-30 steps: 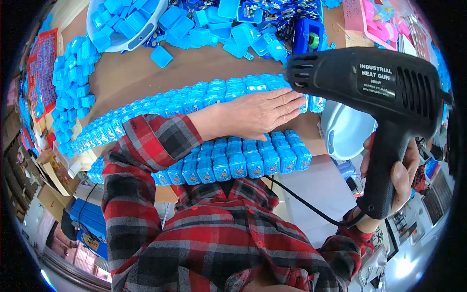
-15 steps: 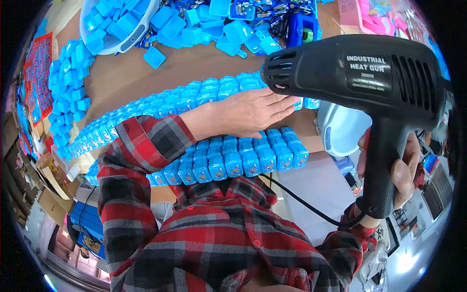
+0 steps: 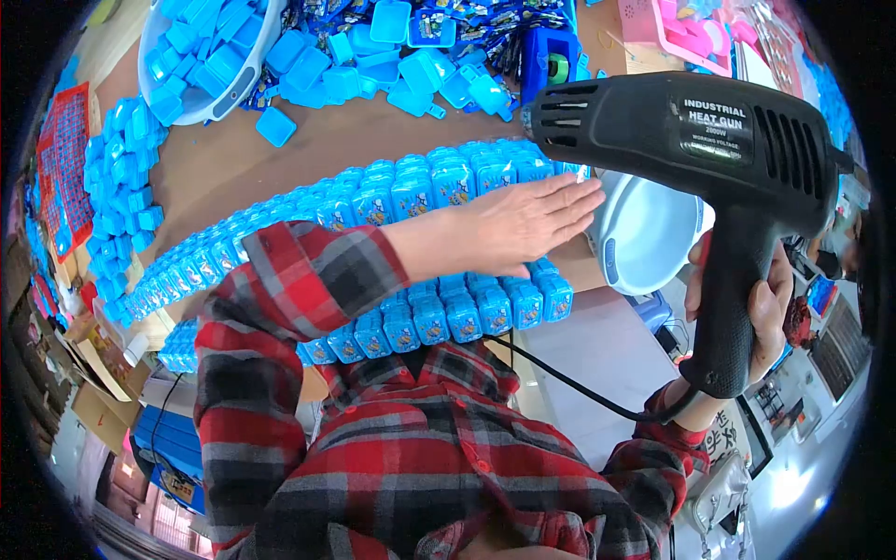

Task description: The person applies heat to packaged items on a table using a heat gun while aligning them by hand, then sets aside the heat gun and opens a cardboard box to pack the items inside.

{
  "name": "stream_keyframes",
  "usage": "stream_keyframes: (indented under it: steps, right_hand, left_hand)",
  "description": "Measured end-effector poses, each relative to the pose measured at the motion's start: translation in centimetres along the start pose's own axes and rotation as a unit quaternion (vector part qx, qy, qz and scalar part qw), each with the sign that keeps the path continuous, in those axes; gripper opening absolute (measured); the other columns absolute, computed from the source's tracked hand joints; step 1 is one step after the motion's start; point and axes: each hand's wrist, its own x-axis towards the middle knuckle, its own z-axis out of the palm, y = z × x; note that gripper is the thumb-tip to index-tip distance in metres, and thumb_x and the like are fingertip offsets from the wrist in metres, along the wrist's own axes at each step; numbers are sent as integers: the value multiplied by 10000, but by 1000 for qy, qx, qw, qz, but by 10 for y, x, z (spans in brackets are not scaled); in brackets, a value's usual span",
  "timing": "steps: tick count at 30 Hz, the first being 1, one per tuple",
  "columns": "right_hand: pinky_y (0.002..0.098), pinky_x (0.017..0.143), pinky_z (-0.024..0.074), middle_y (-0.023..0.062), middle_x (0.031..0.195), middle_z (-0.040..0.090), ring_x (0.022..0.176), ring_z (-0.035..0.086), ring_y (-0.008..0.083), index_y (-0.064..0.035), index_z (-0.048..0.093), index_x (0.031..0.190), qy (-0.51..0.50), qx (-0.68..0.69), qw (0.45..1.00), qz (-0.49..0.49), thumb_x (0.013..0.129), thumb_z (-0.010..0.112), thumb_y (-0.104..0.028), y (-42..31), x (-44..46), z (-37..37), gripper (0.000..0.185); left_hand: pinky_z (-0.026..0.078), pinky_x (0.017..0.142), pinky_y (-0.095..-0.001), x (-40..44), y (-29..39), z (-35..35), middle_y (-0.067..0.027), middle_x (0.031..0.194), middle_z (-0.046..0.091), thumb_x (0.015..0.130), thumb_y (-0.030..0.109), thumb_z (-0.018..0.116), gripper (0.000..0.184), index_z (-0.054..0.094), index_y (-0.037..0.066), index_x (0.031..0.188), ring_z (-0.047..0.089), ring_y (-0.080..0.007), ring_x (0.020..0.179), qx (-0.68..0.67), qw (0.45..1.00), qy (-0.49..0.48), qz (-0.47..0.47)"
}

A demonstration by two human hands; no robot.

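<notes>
My right hand [image 3: 767, 303] is wrapped around the handle of a black industrial heat gun [image 3: 691, 126], on the right of the head view. The gun's nozzle points left, towards the end of a long row of blue plastic boxes [image 3: 411, 191] with printed pictures and a clear, shiny look. My left hand [image 3: 523, 224] is flat, fingers stretched to the right, beside the near side of that row and holding nothing. Whether it touches the boxes I cannot tell. Nearer my body runs a second row of blue boxes [image 3: 429, 320], partly hidden under my left forearm.
At the back stand a white tub [image 3: 224, 105] of blue boxes and a heap of loose blue boxes [image 3: 373, 70]. More boxes [image 3: 121, 187] are piled at left. A pale blue basin [image 3: 644, 233] sits behind the gun. The gun's black cord [image 3: 579, 385] runs across my front.
My left hand has moved right, past the row's end, and its fingers are straighter. The heat gun has shifted slightly right relative to the row. The whole view has turned a little.
</notes>
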Motion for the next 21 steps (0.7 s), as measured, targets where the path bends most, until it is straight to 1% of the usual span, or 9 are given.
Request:
stream_keyframes:
  steps: [3,7,13,17,18,21]
  right_hand:
    - [235,364,425,307,845,579,427,535,216,99,390,1211,12,-15,1000,-1,735,572,-284,0,0,-7,637]
    - [221,404,419,320,904,558,473,528,209,55,354,1281,-17,-26,999,-37,830,519,-276,1,0,-23,583]
    - [216,406,420,306,903,562,478,531,204,67,353,1277,-48,15,999,-17,825,528,-279,-1,3,-31,596]
    - [213,407,419,289,906,569,485,533,196,64,365,1271,20,-81,996,-16,823,533,-292,-2,8,-29,595]
    - [213,407,419,289,906,569,485,533,196,64,365,1271,19,-81,996,-16,823,533,-292,-3,9,-29,595]
    - [227,413,434,310,903,557,560,573,244,74,354,1265,9,-46,999,-2,792,526,-237,-7,7,-35,592]
  left_hand:
    - [111,1131,-401,6,-4,4,-200,1444,265,683,459,677,870,362,-31,1330,182,-315,1372,-3,1000,-6,-13]
    - [96,1132,-395,-2,-6,12,-202,1454,242,691,474,676,899,335,-34,1349,165,-316,1377,27,999,-15,-32]
    - [86,1134,-396,-2,-7,12,-202,1459,229,697,487,667,912,318,-33,1360,152,-318,1381,26,999,-27,-25]
    - [81,1134,-396,-3,-7,12,-202,1460,226,700,481,665,911,310,-32,1363,138,-317,1384,38,999,-25,-25]
    - [81,1134,-396,-3,-8,12,-202,1460,226,700,481,665,911,310,-32,1363,138,-317,1384,38,999,-25,-26]
    - [77,1134,-396,-3,-8,13,-202,1462,222,701,471,664,907,305,-31,1366,134,-317,1385,29,999,-25,-25]
